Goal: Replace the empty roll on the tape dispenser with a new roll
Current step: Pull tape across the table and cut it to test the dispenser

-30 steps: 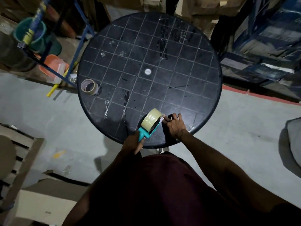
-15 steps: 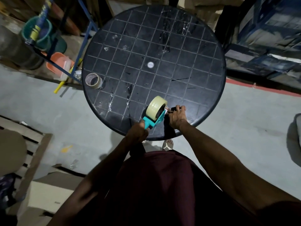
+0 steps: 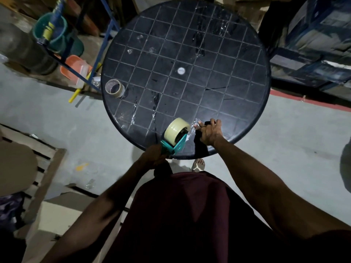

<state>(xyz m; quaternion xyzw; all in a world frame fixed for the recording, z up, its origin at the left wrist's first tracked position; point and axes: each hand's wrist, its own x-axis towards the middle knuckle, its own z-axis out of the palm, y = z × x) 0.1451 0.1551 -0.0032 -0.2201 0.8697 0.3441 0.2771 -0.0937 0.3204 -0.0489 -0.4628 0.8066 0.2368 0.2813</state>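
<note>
Grey concrete floor (image 3: pixel 284 139) under a round black plastic table (image 3: pixel 247 76) with a moulded grid top. We see no readable writing or brand on anything. Near the table's close edge, our left hand (image 3: pixel 154 158) is wrapped around the handle of the teal tape dispenser (image 3: pixel 175 147), which carries a full roll of pale clear tape (image 3: pixel 175 130). Our right hand (image 3: pixel 209 132) pinches the crinkled free tape end (image 3: pixel 192 129) just beside the roll. An empty cardboard tape core (image 3: pixel 114 88) lies at the left rim, well apart.
</note>
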